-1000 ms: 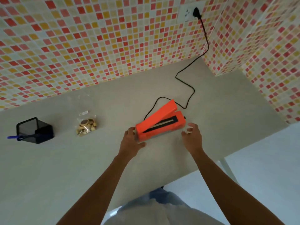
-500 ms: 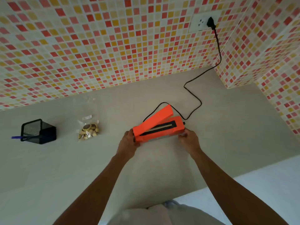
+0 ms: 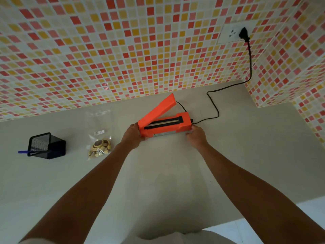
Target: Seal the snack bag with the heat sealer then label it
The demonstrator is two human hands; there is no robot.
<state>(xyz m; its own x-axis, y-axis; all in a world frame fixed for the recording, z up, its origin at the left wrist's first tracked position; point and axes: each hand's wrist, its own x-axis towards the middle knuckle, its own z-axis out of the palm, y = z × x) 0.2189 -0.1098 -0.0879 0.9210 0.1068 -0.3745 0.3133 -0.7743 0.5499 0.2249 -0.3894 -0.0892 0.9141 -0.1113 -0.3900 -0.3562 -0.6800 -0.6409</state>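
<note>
An orange heat sealer (image 3: 182, 125) stands on the grey counter (image 3: 158, 173) with its lid raised at an angle and the black sealing strip showing. My left hand (image 3: 132, 136) grips its left end and my right hand (image 3: 196, 135) grips its right end. A clear snack bag (image 3: 100, 147) with biscuit pieces lies flat to the left of the sealer, untouched, with a small white label (image 3: 99, 132) on it.
A black mesh pen holder (image 3: 46, 146) with a blue pen (image 3: 23, 152) sits at the far left. The sealer's black cord (image 3: 216, 110) runs across the counter up to a wall socket (image 3: 232, 33). Tiled walls close the back and right.
Both hands closed onto the sealer's ends, and the sealer has turned more parallel to the back wall. The camera view has shifted too.
</note>
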